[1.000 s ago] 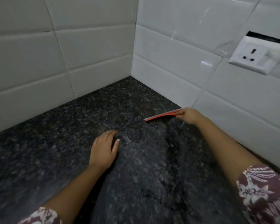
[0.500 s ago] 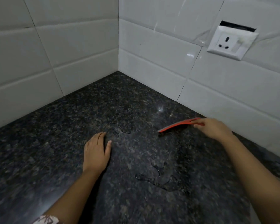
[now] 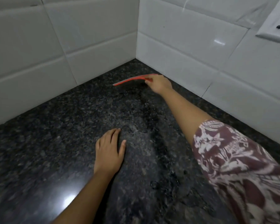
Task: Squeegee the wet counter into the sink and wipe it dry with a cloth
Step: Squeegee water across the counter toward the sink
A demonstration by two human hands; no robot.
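The wall socket (image 3: 275, 28) runs off the right edge; the right hand (image 3: 160, 84) hides the handle of the squeegee (image 3: 131, 80).

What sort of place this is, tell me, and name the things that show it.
Most likely a home kitchen: a dark speckled stone counter, wet in patches, meets white tiled walls in a corner, with a wall socket above. The right hand holds a red squeegee near that corner.
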